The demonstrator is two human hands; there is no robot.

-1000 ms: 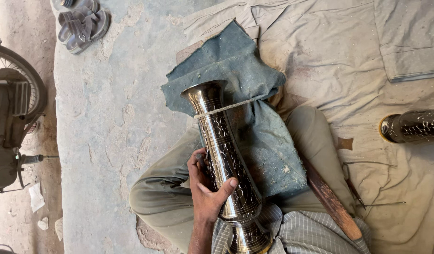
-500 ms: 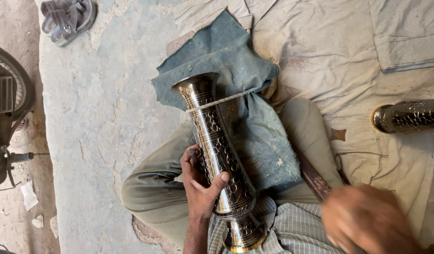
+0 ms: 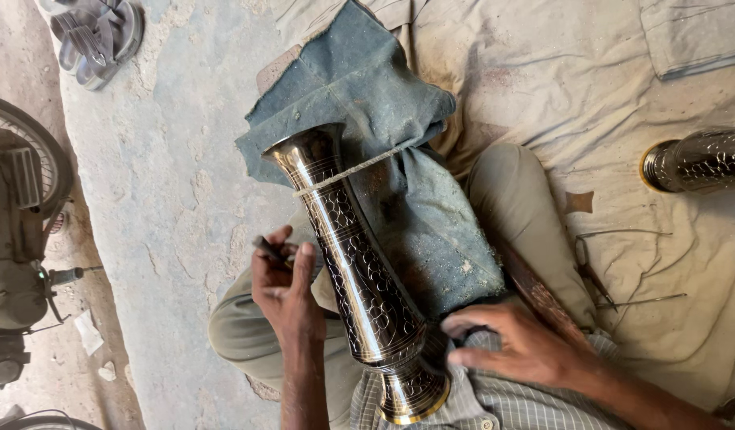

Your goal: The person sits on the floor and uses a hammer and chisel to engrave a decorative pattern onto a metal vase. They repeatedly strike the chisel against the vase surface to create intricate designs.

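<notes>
Seated on cloth, a worker's left hand (image 3: pixel 284 291) pinches a small tool (image 3: pixel 269 248) beside the engraved brass vase (image 3: pixel 353 271) across the lap; the right hand (image 3: pixel 514 344), fingers loosely spread, steadies its base—best kept firm.

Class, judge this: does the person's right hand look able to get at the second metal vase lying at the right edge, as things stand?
Probably yes: the right hand rests by the engraved vase, and only bare cloth and thin tools lie toward the second vase.
</notes>
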